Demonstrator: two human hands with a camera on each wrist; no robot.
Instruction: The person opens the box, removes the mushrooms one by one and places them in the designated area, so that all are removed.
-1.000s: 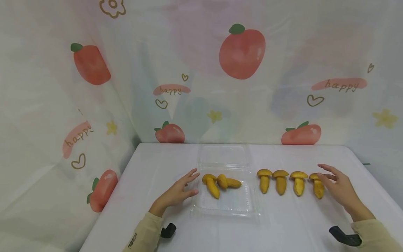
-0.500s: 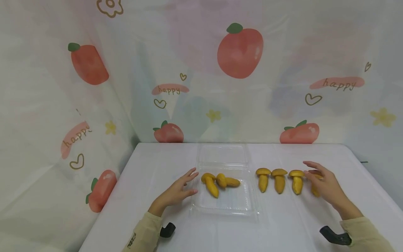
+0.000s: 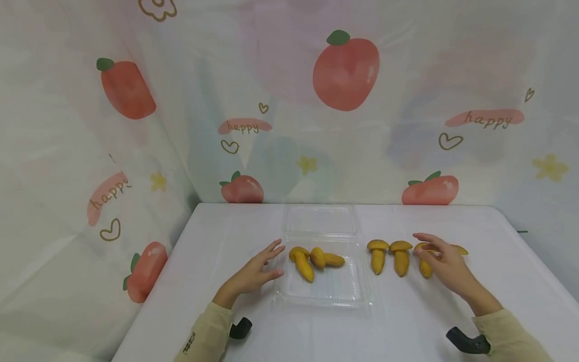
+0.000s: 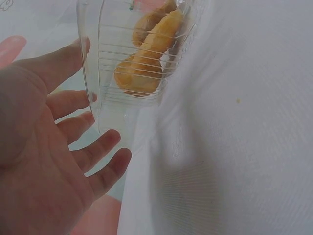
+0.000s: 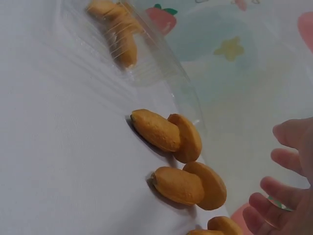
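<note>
My left hand (image 3: 249, 276) has its fingers extended at the left side of a clear plastic clamshell box (image 3: 323, 303). In the left wrist view, fingertips are right at the box's wall. Two yellow mushrooms (image 3: 302, 264) lie inside, one upright and one on its side. To the right of the box, several more stand in a row: the first mushroom (image 3: 377, 256), the second mushroom (image 3: 400, 258), the third mushroom (image 3: 425, 270) and the end mushroom (image 3: 461, 249). My right hand (image 3: 450, 271) hovers over the last two, partly hiding them, fingers spread and holding nothing.
The box's lid (image 3: 321, 221) is folded back toward the wall. A white cloth covers the table (image 3: 316, 337). Behind and to the left hangs a printed curtain (image 3: 271, 65) with fruit drawings. Black curved pieces (image 3: 468, 342) sit at both wrists.
My right hand has moved left along the row, from the end mushroom to over the third one. My left hand and the mushrooms stay in place.
</note>
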